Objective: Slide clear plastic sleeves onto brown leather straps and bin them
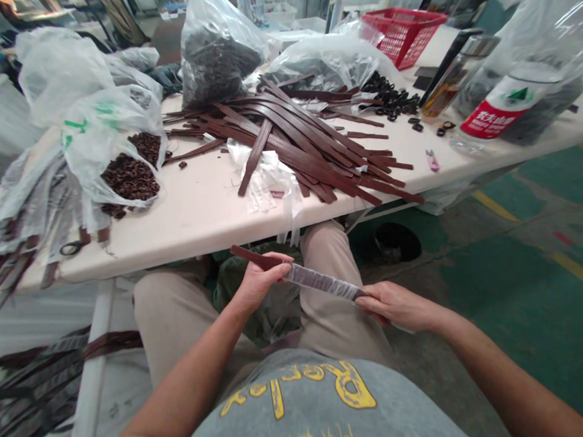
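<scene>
I hold one dark brown strap [248,255] over my lap, below the table's front edge. Most of its length sits inside a clear plastic sleeve [321,282]. My left hand [260,281] is closed round the strap near its bare end. My right hand [396,304] is closed on the sleeved end. A loose heap of the same brown straps [306,143] lies on the white table [205,215] straight ahead.
Clear bags of small dark loops [131,174] and other parts [215,56] stand at the left and back. Bagged straps [24,219] overhang the left edge. Black rings [393,99], a red basket [402,31], a bottle [449,78] and a can in a bag [499,108] sit at right.
</scene>
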Available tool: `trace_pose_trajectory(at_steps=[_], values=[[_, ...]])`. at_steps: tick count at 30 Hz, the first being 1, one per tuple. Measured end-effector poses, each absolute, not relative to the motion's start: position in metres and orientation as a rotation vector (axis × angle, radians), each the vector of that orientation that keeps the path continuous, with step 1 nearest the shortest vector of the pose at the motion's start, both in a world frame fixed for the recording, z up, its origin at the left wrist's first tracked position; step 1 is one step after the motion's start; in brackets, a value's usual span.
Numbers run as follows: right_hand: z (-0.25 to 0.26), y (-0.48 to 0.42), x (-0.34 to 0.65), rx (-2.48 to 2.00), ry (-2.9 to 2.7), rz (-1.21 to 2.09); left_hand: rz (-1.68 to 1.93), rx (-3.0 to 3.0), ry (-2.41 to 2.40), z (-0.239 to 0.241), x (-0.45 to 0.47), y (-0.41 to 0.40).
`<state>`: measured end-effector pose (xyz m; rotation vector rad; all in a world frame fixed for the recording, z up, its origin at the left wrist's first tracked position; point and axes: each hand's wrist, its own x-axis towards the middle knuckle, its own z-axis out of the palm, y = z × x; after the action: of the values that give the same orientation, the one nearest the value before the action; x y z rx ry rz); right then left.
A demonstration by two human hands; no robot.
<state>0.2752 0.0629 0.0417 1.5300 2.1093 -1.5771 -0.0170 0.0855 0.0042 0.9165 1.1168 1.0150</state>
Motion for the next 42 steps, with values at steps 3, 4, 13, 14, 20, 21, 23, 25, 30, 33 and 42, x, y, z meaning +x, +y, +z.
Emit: trace_pose_trajectory(at_steps=[3,4,13,14,20,21,23,25,30,33,42], values=[[0.046,0.062,0.279,1.515,2.158,-1.561,0.999,0.923,1.088,0.001,-0.014,0.085],[0.048,0.061,0.275,1.512,2.192,-1.548,0.982,0.932,1.075,-0.001,-0.011,0.084],[0.042,0.064,0.205,1.678,2.441,-1.639,0.815,1.032,0.941,-0.001,0.002,0.074],[0.042,0.066,0.207,1.672,2.449,-1.632,0.824,1.039,0.954,0.001,-0.003,0.077],[0.046,0.073,0.235,1.606,2.449,-1.571,0.857,1.037,1.139,0.007,-0.033,0.093],[0.047,0.074,0.239,1.595,2.445,-1.554,0.844,1.039,1.160,0.008,-0.036,0.095],[0.049,0.078,0.243,1.574,2.440,-1.516,0.815,1.026,1.174,0.009,-0.037,0.096],[0.050,0.083,0.245,1.581,2.473,-1.432,0.800,1.000,1.161,0.009,-0.034,0.095],[0.042,0.091,0.228,1.754,2.762,-1.144,0.877,0.919,1.088,0.004,-0.020,0.090],[0.028,0.087,0.199,1.664,2.951,-1.052,0.905,0.882,1.036,-0.006,-0.010,0.087],[-0.021,0.083,0.169,1.844,3.134,-0.990,0.979,0.918,1.057,-0.024,-0.006,0.088]])
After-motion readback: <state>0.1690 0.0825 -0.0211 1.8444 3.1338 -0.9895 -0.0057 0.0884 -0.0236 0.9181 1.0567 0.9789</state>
